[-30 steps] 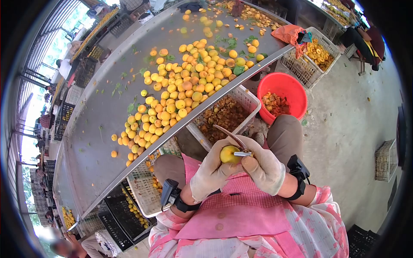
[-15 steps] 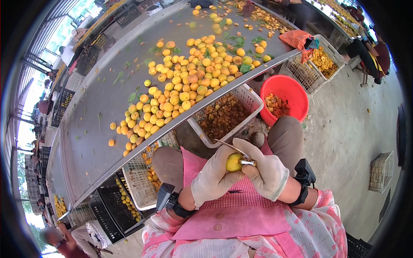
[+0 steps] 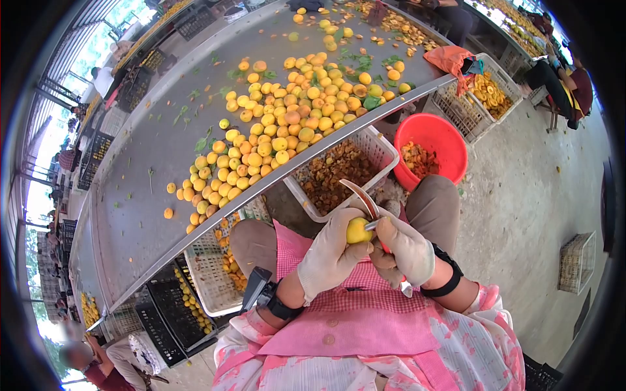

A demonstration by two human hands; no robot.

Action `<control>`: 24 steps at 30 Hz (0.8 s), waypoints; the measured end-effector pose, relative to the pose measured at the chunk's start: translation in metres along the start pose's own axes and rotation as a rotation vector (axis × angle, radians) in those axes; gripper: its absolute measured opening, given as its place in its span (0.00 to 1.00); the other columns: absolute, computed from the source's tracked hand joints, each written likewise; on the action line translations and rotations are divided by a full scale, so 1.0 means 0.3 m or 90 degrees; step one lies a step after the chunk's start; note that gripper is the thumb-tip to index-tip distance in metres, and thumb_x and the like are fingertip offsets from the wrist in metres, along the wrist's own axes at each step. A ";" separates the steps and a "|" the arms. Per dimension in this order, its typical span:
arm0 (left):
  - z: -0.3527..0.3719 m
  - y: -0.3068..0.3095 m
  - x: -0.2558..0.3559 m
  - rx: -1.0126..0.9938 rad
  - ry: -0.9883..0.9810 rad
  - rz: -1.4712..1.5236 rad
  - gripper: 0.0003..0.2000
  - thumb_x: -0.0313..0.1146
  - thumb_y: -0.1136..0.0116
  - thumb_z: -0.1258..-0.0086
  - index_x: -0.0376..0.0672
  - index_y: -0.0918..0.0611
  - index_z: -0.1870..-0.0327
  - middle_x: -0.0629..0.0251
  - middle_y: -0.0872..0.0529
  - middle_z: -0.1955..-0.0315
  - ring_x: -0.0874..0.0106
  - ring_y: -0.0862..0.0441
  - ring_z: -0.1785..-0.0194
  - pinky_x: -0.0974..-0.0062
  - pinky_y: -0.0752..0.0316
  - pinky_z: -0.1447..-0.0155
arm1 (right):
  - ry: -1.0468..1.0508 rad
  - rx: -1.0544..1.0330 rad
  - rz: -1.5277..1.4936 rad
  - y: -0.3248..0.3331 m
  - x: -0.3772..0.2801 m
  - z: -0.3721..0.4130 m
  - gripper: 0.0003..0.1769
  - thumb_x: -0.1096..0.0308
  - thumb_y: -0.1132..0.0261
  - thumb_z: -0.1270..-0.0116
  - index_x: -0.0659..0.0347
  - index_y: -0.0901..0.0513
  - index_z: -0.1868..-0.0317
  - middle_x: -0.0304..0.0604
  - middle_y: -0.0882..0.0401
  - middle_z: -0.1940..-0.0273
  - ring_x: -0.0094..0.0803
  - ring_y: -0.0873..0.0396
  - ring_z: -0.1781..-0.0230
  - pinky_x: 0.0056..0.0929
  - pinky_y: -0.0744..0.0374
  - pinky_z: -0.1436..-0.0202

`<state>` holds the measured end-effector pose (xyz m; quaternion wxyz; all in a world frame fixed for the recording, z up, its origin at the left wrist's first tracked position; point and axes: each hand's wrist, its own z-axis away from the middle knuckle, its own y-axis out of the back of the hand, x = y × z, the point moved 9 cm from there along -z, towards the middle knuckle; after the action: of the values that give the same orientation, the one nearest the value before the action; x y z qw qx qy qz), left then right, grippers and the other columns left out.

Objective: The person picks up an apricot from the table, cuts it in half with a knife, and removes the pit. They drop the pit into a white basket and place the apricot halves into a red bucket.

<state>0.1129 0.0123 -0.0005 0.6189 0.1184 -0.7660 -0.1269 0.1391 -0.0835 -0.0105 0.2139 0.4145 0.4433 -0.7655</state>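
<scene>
Gloved in pale cloth, my left hand (image 3: 330,249) grips a yellow apricot (image 3: 357,232) in front of my lap. My right hand (image 3: 409,250), gloved too, is closed round a curved-blade knife (image 3: 364,197). Its blade points up and away from me, past the fruit's far side. A bit of red handle shows between the right fingers, and a shiny metal end (image 3: 406,288) sticks out below them. The fruit lies between the two hands, right against the right fingertips. Under the wrists is a pink checked apron (image 3: 365,329).
Ahead, a metal table (image 3: 140,215) bears a heap of apricots (image 3: 280,124) and leaves. Beneath its edge stand a white crate (image 3: 385,153) of brown pieces, a red bucket (image 3: 450,140) and another white crate (image 3: 208,287) of cut fruit. People sit farther off.
The right hand has turned and shifted slightly down and right. More of the knife shows now: its blade stands up broad side visible, and its red handle and lower metal end have appeared.
</scene>
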 end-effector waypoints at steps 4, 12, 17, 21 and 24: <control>0.000 -0.017 -0.043 0.045 0.014 0.064 0.20 0.28 0.42 0.30 0.40 0.31 0.40 0.59 0.25 0.53 0.68 0.26 0.51 0.70 0.29 0.43 | -0.075 -0.001 -0.154 0.012 0.060 -0.013 0.34 0.38 0.57 0.23 0.47 0.41 0.26 0.31 0.40 0.82 0.21 0.43 0.91 0.22 0.42 0.89; 0.031 -0.043 -0.139 0.107 0.194 0.406 0.21 0.27 0.39 0.29 0.40 0.31 0.39 0.68 0.25 0.48 0.76 0.29 0.45 0.76 0.32 0.36 | -0.107 -0.041 -0.245 0.024 0.110 -0.046 0.32 0.36 0.57 0.23 0.43 0.37 0.28 0.29 0.41 0.83 0.20 0.45 0.91 0.22 0.43 0.89; 0.026 -0.013 -0.128 0.077 0.125 0.355 0.23 0.27 0.39 0.29 0.40 0.31 0.36 0.68 0.25 0.47 0.76 0.28 0.44 0.75 0.32 0.35 | -0.130 -0.380 -0.492 -0.023 0.153 -0.053 0.32 0.36 0.57 0.23 0.45 0.34 0.29 0.30 0.40 0.83 0.20 0.44 0.91 0.23 0.41 0.88; 0.038 -0.025 -0.149 0.093 0.131 0.478 0.27 0.25 0.40 0.29 0.40 0.35 0.30 0.66 0.25 0.47 0.75 0.27 0.45 0.75 0.28 0.40 | -0.146 -0.195 -0.610 -0.011 0.104 -0.053 0.33 0.38 0.57 0.23 0.50 0.36 0.28 0.31 0.38 0.82 0.21 0.43 0.91 0.22 0.40 0.87; 0.065 -0.001 -0.180 0.079 0.226 0.484 0.28 0.27 0.42 0.27 0.41 0.37 0.27 0.66 0.24 0.47 0.77 0.26 0.49 0.78 0.26 0.45 | -0.056 -0.033 -0.282 0.058 0.083 -0.066 0.32 0.42 0.57 0.21 0.51 0.39 0.26 0.33 0.36 0.81 0.23 0.41 0.91 0.23 0.38 0.87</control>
<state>0.1049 0.0313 -0.0540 0.7358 -0.1155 -0.6427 0.1794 0.1461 -0.0744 -0.0450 0.0707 0.2678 0.5332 -0.7994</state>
